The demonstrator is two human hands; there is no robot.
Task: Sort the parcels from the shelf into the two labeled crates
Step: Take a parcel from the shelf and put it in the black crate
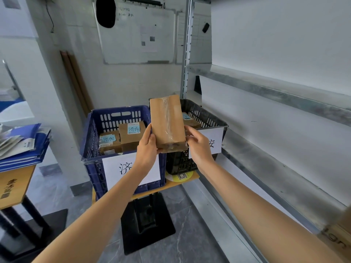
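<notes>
A brown cardboard parcel with clear tape down its middle is held upright above the gap between the two crates. My left hand grips its lower left edge and my right hand grips its lower right corner. The blue crate on the left bears a white paper label and holds several brown parcels with light-blue stickers. The black crate on the right also carries a white label and holds at least one parcel. The side of the held parcel that faces me shows no sticker.
Both crates stand on a small wooden table with a black pedestal base. A metal shelf rack runs along the right, a cardboard box at its lower right. A desk with blue folders stands at the left.
</notes>
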